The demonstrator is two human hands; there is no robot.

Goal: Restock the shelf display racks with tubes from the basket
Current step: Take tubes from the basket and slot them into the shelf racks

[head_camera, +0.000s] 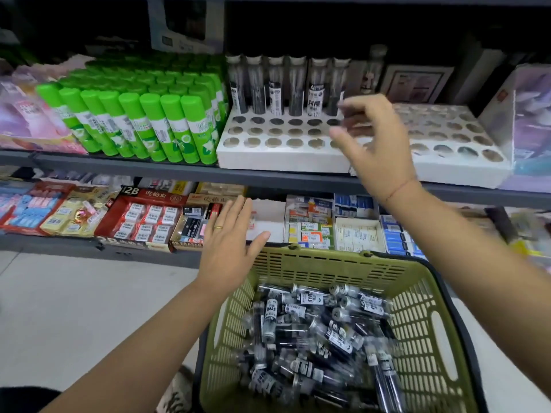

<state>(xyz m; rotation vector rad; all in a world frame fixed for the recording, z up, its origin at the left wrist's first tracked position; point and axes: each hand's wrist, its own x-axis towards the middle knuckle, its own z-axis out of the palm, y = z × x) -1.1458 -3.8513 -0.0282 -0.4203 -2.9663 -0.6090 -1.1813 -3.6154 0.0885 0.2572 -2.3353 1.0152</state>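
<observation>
Most tubes [316,332] lie in a heap in the green basket [334,263], low in front of the person, so they are easy to reach. A few standing tubes [274,84] fill the back row of the white rack [280,156] on the shelf [119,163]. Its front holes have no tubes. Filling from the back likely keeps the front free for reaching. The right hand [375,144] hangs before the rack, fingers loosely bent and apart, holding nothing as far as the blur shows. The left hand [229,248] is flat and wide over the basket's left edge, holding nothing. A second rack [459,171] sits to the right, green glue sticks [143,120] to the left.
</observation>
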